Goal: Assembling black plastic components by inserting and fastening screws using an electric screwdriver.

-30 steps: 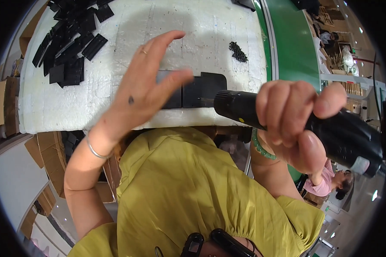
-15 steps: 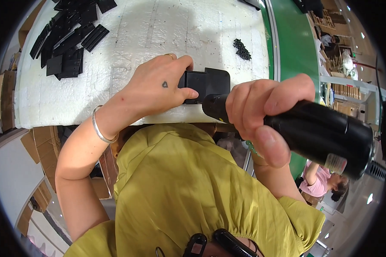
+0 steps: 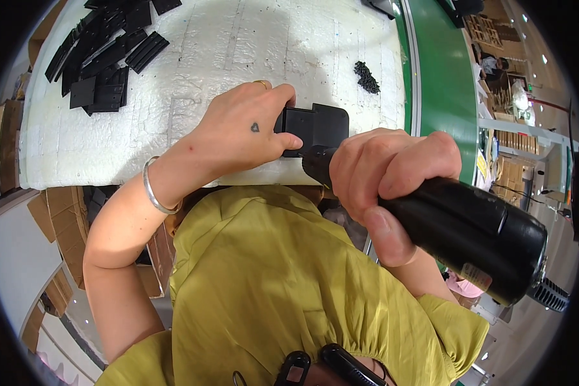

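My left hand (image 3: 251, 125) grips the left end of a flat black plastic part (image 3: 330, 123), its thumb along the near edge and its fingers on the far side. My right hand (image 3: 392, 177) is wrapped round a black corded electric screwdriver (image 3: 473, 225). The tool slants, its nose by the part's near edge close to my left thumb and its cord end at the lower right. Whether the tip touches the part I cannot tell.
At the far left of the white-covered table (image 3: 238, 51) lies a heap of black plastic pieces (image 3: 103, 71). A small pile of black screws (image 3: 367, 78) sits to the right. Beyond the table's right edge runs a green surface (image 3: 441, 90).
The screwdriver's rear end has swung down and slightly left with my right hand, and its nose has shifted a little left. The left hand still holds the black part.
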Action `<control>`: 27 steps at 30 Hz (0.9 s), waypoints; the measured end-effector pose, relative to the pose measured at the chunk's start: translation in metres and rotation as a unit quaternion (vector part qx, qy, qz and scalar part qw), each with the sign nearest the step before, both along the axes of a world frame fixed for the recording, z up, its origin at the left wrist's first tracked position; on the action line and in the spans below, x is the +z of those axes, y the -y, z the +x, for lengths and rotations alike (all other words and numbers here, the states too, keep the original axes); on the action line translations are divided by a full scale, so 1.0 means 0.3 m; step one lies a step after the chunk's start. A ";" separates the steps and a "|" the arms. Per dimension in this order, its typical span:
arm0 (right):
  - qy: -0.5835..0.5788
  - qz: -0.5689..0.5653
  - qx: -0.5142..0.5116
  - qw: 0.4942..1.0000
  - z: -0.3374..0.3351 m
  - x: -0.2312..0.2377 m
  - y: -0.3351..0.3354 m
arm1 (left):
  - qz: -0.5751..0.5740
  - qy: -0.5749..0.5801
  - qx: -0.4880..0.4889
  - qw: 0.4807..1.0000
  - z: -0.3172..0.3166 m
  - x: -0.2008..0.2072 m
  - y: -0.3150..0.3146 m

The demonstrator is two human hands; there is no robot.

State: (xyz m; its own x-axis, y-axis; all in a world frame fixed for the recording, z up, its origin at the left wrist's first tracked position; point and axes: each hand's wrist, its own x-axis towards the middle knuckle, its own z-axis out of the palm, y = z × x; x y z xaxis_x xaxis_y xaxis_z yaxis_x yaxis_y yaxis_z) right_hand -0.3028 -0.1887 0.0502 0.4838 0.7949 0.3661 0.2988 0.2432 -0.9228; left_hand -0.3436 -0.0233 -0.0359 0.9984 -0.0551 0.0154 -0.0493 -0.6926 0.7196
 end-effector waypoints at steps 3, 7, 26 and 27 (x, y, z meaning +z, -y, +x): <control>-0.014 0.014 -0.003 1.000 0.012 -0.016 -0.001 | 0.007 -0.016 -0.005 1.000 0.007 -0.002 -0.003; 0.032 -0.003 0.016 0.999 0.024 -0.005 -0.004 | 0.028 0.001 -0.004 1.000 0.026 0.001 -0.020; -0.245 -0.005 -0.167 0.955 0.027 -0.058 0.050 | -0.640 0.065 0.076 0.761 -0.084 0.129 0.041; -0.240 -0.028 -0.150 0.959 0.026 -0.062 0.052 | -0.777 -0.045 0.018 0.628 -0.088 0.131 0.012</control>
State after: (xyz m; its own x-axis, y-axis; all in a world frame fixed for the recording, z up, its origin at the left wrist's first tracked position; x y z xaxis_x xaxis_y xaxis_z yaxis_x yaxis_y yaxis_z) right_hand -0.2951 -0.2042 0.0316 0.7958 0.6055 0.0057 -0.1139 0.1589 -0.9807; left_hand -0.3700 -0.0268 0.0034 0.9992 -0.0203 -0.0334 0.0349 0.8491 0.5271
